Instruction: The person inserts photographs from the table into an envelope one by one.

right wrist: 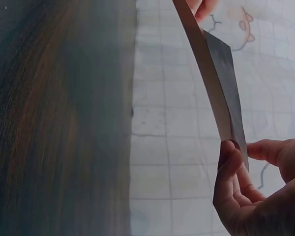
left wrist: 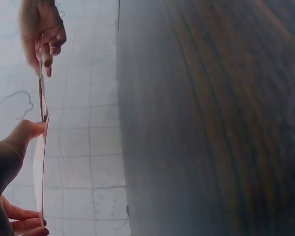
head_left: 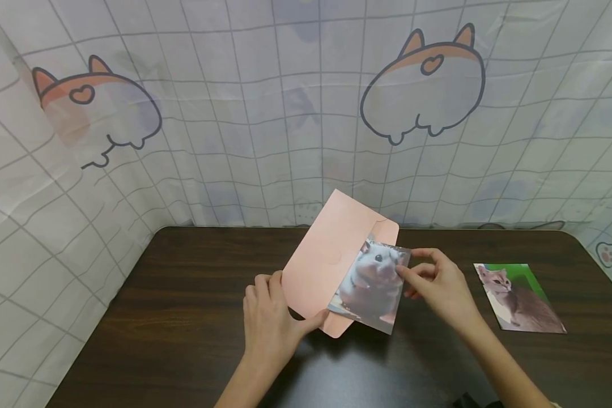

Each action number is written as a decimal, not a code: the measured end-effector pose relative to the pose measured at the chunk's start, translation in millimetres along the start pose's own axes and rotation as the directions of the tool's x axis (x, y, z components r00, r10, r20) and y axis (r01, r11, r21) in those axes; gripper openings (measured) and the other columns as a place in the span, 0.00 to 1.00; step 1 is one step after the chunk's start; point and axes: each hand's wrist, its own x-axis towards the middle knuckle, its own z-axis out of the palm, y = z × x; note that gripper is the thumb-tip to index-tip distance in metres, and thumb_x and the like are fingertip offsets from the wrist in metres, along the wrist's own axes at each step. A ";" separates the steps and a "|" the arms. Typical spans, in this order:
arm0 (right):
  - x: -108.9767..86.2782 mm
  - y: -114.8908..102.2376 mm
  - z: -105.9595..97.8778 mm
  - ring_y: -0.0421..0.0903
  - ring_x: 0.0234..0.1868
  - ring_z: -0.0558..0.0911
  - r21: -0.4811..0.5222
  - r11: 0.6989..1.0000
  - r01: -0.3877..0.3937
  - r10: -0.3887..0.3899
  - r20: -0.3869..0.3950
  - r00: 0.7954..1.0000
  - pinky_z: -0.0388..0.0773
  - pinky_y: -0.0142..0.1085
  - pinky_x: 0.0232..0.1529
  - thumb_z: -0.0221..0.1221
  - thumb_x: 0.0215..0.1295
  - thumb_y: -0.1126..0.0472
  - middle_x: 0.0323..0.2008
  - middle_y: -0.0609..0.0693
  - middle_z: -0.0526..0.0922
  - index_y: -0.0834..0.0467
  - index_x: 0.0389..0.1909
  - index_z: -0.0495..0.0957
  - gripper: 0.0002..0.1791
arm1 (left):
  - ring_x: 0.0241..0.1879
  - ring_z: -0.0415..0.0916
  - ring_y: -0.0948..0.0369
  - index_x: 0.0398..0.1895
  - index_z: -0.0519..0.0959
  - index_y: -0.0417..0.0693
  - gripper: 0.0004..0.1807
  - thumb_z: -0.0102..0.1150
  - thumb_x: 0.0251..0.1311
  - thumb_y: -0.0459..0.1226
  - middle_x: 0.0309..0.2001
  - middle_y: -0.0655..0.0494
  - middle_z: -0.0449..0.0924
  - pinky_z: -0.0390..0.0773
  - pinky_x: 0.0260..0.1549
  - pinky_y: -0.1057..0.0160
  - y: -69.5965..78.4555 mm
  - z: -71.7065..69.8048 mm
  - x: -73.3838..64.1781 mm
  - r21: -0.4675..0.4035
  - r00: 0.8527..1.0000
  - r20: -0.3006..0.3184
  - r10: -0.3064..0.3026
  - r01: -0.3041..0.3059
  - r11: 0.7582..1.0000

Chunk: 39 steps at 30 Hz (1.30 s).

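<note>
My left hand point(head_left: 270, 320) grips a pink envelope point(head_left: 318, 243) by its lower left part, thumb across the near edge and fingers along the side. Out of the envelope's mouth, on the right, sticks a photo card point(head_left: 374, 286) with a white hamster-like animal on it. Its left part is hidden inside the envelope. The right hand point(head_left: 441, 289) pinches the card's right edge between thumb and fingers. Both wrist views show the envelope point(left wrist: 39, 167) nearly edge-on, raised off the table. From the right wrist, the card point(right wrist: 226, 73) shows a dark grey face beside the envelope.
A second photo card point(head_left: 520, 300), showing a cat against green, lies on the dark wooden table point(head_left: 173, 306) to the right of the right forearm. Behind the table hangs a white gridded curtain point(head_left: 265, 141) with cartoon corgis. A small black object point(head_left: 471, 401) shows at the bottom edge.
</note>
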 end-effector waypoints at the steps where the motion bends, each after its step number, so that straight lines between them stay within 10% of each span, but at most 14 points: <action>1: 0.0 -0.1 0.6 0.43 0.23 0.85 0.006 1.000 0.000 0.000 0.007 1.000 0.85 0.33 0.32 0.67 0.72 0.61 0.27 0.51 0.88 0.70 0.62 0.70 0.26 | 0.34 0.64 0.49 0.52 0.77 0.35 0.54 0.88 0.22 0.61 0.42 0.44 0.73 0.71 0.37 0.53 0.2 -0.1 0.1 -0.001 1.000 -0.005 -0.004 0.004 1.000; 9: -1.0 0.5 6.3 0.45 0.20 0.83 0.084 0.996 0.032 -0.031 -0.012 0.999 0.84 0.33 0.28 0.66 0.70 0.66 0.22 0.48 0.86 0.71 0.43 0.75 0.12 | 0.34 0.64 0.49 0.52 0.77 0.35 0.53 0.88 0.23 0.60 0.42 0.44 0.73 0.71 0.37 0.53 2.2 -0.4 -0.5 -0.014 1.000 0.003 -0.019 0.019 1.000; 39: -6.8 0.0 21.7 0.43 0.18 0.83 0.171 0.984 0.052 -0.029 -0.137 0.990 0.82 0.32 0.24 0.64 0.74 0.65 0.22 0.43 0.87 0.70 0.46 0.74 0.12 | 0.34 0.65 0.48 0.52 0.77 0.35 0.53 0.87 0.25 0.60 0.43 0.44 0.73 0.71 0.37 0.52 7.4 -1.5 -1.0 -0.001 0.999 0.016 -0.036 0.036 0.999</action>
